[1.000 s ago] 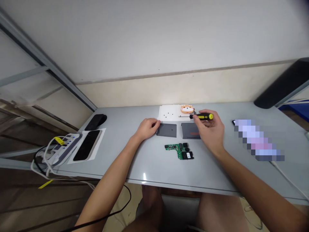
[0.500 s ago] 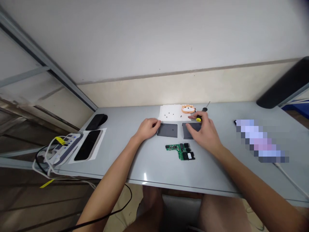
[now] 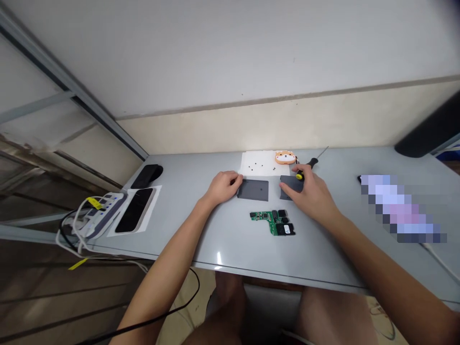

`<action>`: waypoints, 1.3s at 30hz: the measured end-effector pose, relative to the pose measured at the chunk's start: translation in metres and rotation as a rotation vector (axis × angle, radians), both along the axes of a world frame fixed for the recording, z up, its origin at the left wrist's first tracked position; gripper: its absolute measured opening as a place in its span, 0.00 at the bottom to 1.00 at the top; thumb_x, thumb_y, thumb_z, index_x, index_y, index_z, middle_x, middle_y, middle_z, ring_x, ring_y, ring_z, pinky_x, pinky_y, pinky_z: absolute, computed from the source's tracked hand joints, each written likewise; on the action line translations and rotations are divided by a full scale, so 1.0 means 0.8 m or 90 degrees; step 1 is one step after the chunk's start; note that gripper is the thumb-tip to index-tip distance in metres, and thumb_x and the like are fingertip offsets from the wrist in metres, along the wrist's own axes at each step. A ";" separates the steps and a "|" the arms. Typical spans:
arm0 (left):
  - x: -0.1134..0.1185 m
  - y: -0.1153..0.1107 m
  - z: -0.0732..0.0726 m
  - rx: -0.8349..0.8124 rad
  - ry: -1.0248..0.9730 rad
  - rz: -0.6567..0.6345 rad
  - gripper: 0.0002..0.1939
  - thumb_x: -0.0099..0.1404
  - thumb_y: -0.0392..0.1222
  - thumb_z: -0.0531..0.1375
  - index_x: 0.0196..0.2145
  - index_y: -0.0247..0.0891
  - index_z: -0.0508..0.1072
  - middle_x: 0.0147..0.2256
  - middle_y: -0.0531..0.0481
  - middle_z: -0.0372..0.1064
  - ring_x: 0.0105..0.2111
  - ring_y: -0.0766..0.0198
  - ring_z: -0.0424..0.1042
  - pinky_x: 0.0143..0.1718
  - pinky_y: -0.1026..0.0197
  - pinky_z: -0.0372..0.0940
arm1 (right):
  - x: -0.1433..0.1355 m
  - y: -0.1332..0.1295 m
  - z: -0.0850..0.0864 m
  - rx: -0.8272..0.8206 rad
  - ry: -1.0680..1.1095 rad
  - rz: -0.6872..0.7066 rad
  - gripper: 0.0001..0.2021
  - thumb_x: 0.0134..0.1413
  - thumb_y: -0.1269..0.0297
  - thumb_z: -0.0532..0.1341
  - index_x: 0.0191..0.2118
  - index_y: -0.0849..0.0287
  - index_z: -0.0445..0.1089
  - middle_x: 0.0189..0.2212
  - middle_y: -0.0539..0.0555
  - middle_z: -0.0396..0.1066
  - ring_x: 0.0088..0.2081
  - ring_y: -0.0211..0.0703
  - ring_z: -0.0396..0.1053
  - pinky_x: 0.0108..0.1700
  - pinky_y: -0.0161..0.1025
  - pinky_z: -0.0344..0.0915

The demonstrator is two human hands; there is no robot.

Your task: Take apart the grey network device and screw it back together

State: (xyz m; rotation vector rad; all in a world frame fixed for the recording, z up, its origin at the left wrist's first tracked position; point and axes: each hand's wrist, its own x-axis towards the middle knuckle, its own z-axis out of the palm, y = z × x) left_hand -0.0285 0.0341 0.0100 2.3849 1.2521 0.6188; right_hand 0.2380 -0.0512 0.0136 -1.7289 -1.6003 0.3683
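Note:
My left hand [image 3: 224, 187] rests on the table with its fingers curled at the left edge of a flat dark grey panel [image 3: 253, 190]. To the right, my right hand [image 3: 309, 189] has thumb and fingers around a second dark grey casing piece [image 3: 289, 186], whose right part the hand hides. A screwdriver [image 3: 312, 163] with a black and yellow handle lies by the right fingertips. In front of both pieces lies a green circuit board [image 3: 273, 223] with black components. Several tiny dark screws [image 3: 256, 164] sit on white paper [image 3: 266, 168] behind the panel.
An orange-and-white animal-face case [image 3: 285, 157] stands on the paper's right side. At the left are a phone [image 3: 134, 211], a black object [image 3: 145, 176] and a power strip [image 3: 104, 215] with cables. A blurred-out device [image 3: 400, 208] with a white cable lies at the right.
The view has shifted a little. My right thumb and fingers have closed in on the right casing piece, and that piece sits slightly further from the left panel. My left hand stays at the panel's edge.

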 end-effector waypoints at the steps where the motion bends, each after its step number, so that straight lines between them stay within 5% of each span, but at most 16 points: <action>1: 0.000 0.000 0.000 -0.002 -0.001 0.000 0.22 0.75 0.49 0.47 0.22 0.42 0.50 0.23 0.51 0.58 0.25 0.61 0.57 0.33 0.55 0.53 | 0.000 0.000 0.000 0.000 0.002 0.002 0.21 0.54 0.48 0.67 0.48 0.50 0.64 0.44 0.60 0.77 0.47 0.62 0.75 0.51 0.58 0.69; 11: -0.001 0.000 0.000 -0.008 -0.009 0.005 0.22 0.74 0.47 0.47 0.22 0.42 0.50 0.23 0.51 0.58 0.25 0.62 0.58 0.32 0.56 0.54 | 0.001 -0.001 0.016 -0.067 0.064 -0.014 0.19 0.48 0.49 0.69 0.41 0.50 0.64 0.45 0.55 0.75 0.41 0.55 0.71 0.43 0.49 0.65; 22: -0.002 -0.001 0.002 -0.014 -0.004 -0.012 0.21 0.74 0.45 0.47 0.23 0.41 0.50 0.23 0.52 0.58 0.25 0.63 0.57 0.34 0.56 0.55 | 0.018 0.000 0.027 -0.129 0.044 -0.006 0.17 0.50 0.48 0.67 0.38 0.50 0.62 0.36 0.50 0.69 0.29 0.44 0.60 0.34 0.42 0.57; 39: -0.001 0.000 0.002 -0.010 0.000 -0.021 0.21 0.74 0.44 0.49 0.22 0.42 0.51 0.24 0.52 0.60 0.26 0.62 0.60 0.33 0.56 0.56 | 0.013 0.001 0.018 -0.089 0.017 0.046 0.17 0.50 0.49 0.66 0.34 0.51 0.61 0.33 0.52 0.68 0.35 0.50 0.63 0.38 0.44 0.58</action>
